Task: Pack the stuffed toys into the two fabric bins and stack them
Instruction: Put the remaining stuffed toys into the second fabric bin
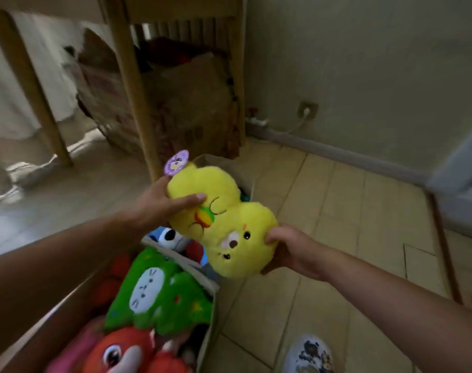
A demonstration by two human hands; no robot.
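A flat yellow stuffed toy [224, 219] with a small face and a purple round tag [176, 162] hangs in the air above the bins. My left hand [162, 203] grips its upper end and my right hand [288, 249] grips its lower end by the face. Below, the near fabric bin [212, 313] holds a green plush [159, 289], a red plush [127, 351] and a pink one. A second beige bin [244, 173] lies beyond it, mostly hidden by the yellow toy, with a blue and white plush [170, 236] showing.
Wooden furniture legs [134, 84] stand ahead, with a cardboard box [181, 103] and bags behind them. A tiled floor [337, 211] spreads to the right up to the wall and a socket [307, 109]. My patterned shoe [310, 354] is at the bottom.
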